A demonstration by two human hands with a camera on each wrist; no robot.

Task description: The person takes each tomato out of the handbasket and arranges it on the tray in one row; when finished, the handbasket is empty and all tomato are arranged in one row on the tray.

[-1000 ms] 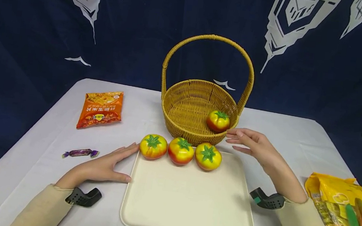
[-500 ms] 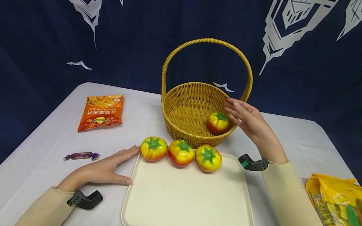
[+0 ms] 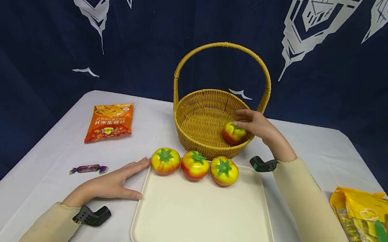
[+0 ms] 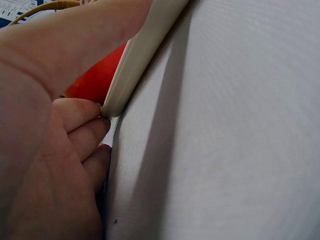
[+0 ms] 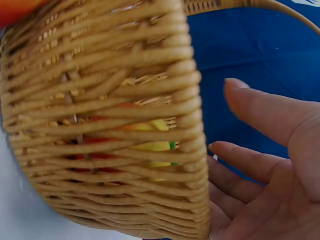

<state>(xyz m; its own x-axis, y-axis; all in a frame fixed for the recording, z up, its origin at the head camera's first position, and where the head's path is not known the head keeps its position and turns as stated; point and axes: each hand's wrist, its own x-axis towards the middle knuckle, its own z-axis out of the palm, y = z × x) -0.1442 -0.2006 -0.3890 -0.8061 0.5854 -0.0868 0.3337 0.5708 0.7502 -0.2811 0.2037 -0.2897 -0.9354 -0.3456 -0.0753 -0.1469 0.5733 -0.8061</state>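
Observation:
In the head view a wicker basket (image 3: 193, 130) with a tall handle holds one yellow-red tomato (image 3: 234, 134) with green leaves on top. My right hand (image 3: 255, 124) reaches over the basket's right rim, thumb and fingers apart, right above that tomato. From the right wrist view, the fingers (image 5: 242, 160) extend past the rim, and red and yellow show through the weave. My left hand (image 3: 113, 183) rests at the left edge of a cream tray (image 3: 204, 220), fingers stretched out and thumb at the rim. Three similar tomatoes (image 3: 194, 165) sit in a row along the tray's far edge.
An orange snack bag (image 3: 110, 123) lies at the back left of the white table, with a purple wrapped candy (image 3: 88, 168) nearer the front. At the right edge lies a yellow snack package (image 3: 371, 226). A dark blue patterned curtain (image 3: 144, 52) hangs behind.
My right hand has moved from outside the basket's front right, up and over its rim, then down to the tomato inside. The left hand has stayed at the tray's edge.

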